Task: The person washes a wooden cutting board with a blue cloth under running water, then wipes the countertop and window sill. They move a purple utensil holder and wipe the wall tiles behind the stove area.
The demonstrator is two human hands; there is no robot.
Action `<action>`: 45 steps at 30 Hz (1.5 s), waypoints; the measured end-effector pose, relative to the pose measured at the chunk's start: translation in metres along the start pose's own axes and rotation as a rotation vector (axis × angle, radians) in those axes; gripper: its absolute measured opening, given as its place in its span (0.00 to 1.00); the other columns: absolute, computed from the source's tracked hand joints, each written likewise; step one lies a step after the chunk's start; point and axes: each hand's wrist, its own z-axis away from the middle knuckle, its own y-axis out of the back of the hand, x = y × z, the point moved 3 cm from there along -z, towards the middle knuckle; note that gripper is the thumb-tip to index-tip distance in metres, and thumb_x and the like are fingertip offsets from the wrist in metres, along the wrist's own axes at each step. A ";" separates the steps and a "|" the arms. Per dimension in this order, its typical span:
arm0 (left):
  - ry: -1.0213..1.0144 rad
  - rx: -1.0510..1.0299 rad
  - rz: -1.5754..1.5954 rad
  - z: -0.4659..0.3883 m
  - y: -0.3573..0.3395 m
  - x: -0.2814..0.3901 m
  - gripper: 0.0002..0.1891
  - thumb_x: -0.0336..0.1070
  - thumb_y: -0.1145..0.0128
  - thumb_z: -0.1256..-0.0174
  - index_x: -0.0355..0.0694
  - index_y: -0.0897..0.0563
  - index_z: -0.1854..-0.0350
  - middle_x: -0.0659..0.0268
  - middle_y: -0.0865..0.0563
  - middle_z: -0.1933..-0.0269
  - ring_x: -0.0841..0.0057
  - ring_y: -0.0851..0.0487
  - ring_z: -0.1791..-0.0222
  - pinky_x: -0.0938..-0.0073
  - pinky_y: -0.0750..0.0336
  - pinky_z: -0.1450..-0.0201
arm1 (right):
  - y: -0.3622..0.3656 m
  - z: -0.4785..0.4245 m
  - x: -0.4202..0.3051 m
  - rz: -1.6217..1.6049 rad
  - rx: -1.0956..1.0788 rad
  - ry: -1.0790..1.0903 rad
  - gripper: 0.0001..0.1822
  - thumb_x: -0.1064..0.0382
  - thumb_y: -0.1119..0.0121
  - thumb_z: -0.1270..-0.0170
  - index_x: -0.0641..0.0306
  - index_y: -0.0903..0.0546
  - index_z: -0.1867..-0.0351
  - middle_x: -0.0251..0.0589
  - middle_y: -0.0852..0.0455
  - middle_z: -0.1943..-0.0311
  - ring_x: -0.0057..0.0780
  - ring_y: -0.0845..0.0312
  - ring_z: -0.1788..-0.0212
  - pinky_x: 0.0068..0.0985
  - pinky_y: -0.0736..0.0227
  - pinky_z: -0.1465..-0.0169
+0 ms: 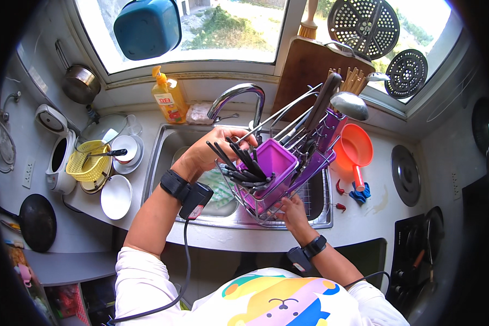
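Note:
Above the double sink, both hands hold a wire utensil rack [252, 216] with purple plastic cups [280, 157]. My left hand [216, 148] grips its upper left part, by a metal rod near black-handled cutlery [250, 167]. My right hand [291, 212] holds the rack's lower edge from below, fingers partly hidden by it. A black-handled knife [324, 100], a metal ladle [349, 105] and wooden chopsticks [352, 79] stand in the rack's far part. A green-and-white cloth [216, 189] lies in the left basin. A wire grid [309, 199] shows in the right basin.
The chrome faucet [240, 91] rises behind the sink, near a yellow soap bottle [169, 98]. An orange dipper [355, 146], red chilies [339, 187] and a blue cloth [359, 196] lie to the right. Left are a yellow basket [87, 163] and white bowls [116, 197]. A wooden cutting board [293, 77] leans behind.

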 end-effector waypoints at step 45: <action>-0.030 0.002 0.135 0.006 0.042 -0.011 0.21 0.32 0.37 0.60 0.30 0.22 0.59 0.64 0.17 0.66 0.81 0.19 0.69 0.84 0.25 0.65 | -0.016 0.009 -0.004 0.032 0.036 -0.009 0.11 0.74 0.61 0.36 0.65 0.37 0.52 0.42 0.29 0.59 0.29 0.26 0.60 0.38 0.16 0.62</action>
